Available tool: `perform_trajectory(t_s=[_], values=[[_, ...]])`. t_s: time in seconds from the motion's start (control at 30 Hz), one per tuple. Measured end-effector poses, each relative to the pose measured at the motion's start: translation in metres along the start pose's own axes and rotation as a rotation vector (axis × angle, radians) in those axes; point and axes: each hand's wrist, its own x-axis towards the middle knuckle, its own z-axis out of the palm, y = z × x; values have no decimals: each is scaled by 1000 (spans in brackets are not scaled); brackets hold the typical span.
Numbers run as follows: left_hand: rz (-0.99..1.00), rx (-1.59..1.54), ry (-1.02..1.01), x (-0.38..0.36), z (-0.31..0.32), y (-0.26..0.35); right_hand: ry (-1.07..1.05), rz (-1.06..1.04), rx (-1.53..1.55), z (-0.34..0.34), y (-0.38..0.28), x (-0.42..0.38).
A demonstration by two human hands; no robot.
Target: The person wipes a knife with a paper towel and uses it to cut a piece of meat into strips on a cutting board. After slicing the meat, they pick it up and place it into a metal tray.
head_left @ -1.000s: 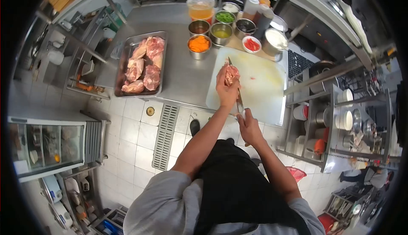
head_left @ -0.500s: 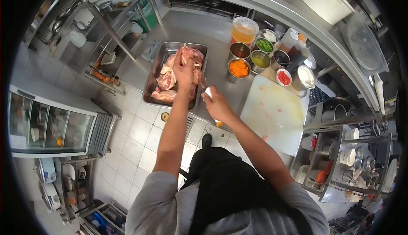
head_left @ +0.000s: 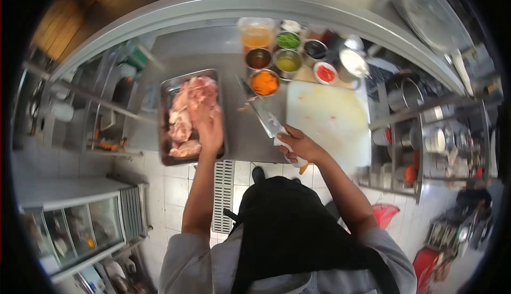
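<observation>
Where tiled floor [head_left: 175, 187] shows, a steel counter [head_left: 242, 129] stands above.

Bright, even overhead light; strong fisheye bending, black vignette corners, motion-blurred softness throughout.

The raw meat [head_left: 186, 108] is pink and pale in a silver steel tray [head_left: 166, 89]; the knife [head_left: 261, 113] has a grey blade and white handle; the cutting board [head_left: 327, 121] is white with yellowish stains; the bench [head_left: 242, 129] is dull grey steel; one bowl [head_left: 264, 83] holds orange pieces, another [head_left: 288, 40] green.
</observation>
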Motion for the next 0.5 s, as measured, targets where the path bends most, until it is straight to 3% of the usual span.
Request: perform_trajectory(t_s=[0.07, 0.17, 0.2, 0.27, 0.33, 0.37, 0.4, 0.47, 0.5], values=[[198, 33, -191, -18, 30, 54, 13, 78, 164, -17, 6, -30], [328, -97, -364, -43, 73, 90, 124, 128, 256, -42, 23, -75], [334, -121, -392, -53, 88, 93, 164, 146, 290, -49, 31, -91], [135, -288, -508, -75, 125, 81, 221, 120, 282, -69, 52, -126], [139, -272, -535, -91, 159, 73, 386, 5, -13, -92, 99, -150], [154, -144, -595, -96, 172, 71, 535, 58, -170, -99, 119, -158], [168, -11, -654, -100, 183, 69, 694, -42, -446, -104, 138, -166], [193, 32, -634, -106, 209, 75, 857, -119, -814, -119, 165, -176], [214, 93, -597, -104, 215, 69, 900, -127, -858, -127, 172, -179]])
